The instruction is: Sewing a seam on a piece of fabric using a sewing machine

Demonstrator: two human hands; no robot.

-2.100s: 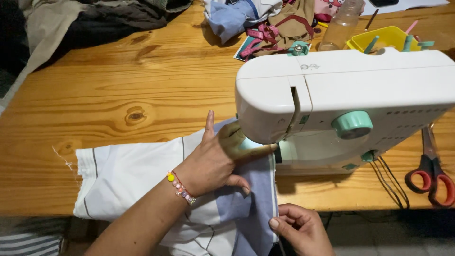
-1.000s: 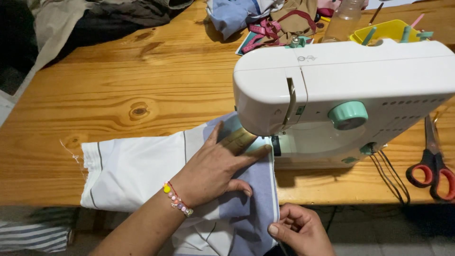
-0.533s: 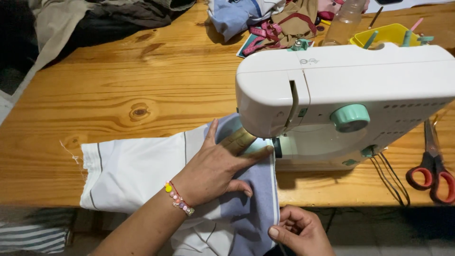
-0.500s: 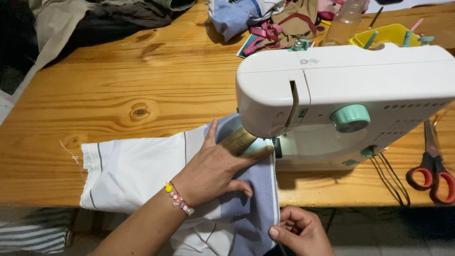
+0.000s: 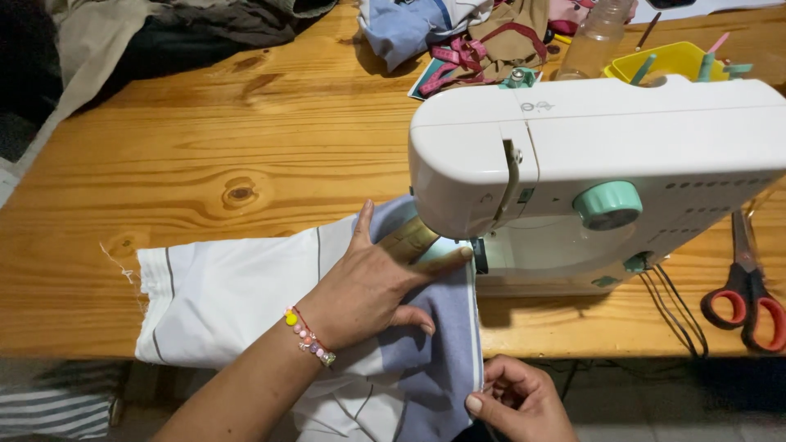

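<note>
— White fabric (image 5: 237, 299) with thin dark stripes, spread over the wooden table (image 5: 164, 164) and fed under the white sewing machine (image 5: 598, 155); why so flat?
— Pressed down by the left hand (image 5: 368, 286), fingers splayed, to steady the blue-grey layer (image 5: 438, 344) beside the needle, probably.
— And the right hand (image 5: 520, 401)?
— Pinching the near hem at the table edge, keeping the seam taut. Red-handled scissors (image 5: 749, 303) parked well apart.

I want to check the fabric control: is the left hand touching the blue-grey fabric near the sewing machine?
Touching. In the head view the left hand lies flat on the blue-grey fabric, fingers pressing it beside the sewing machine.
</note>
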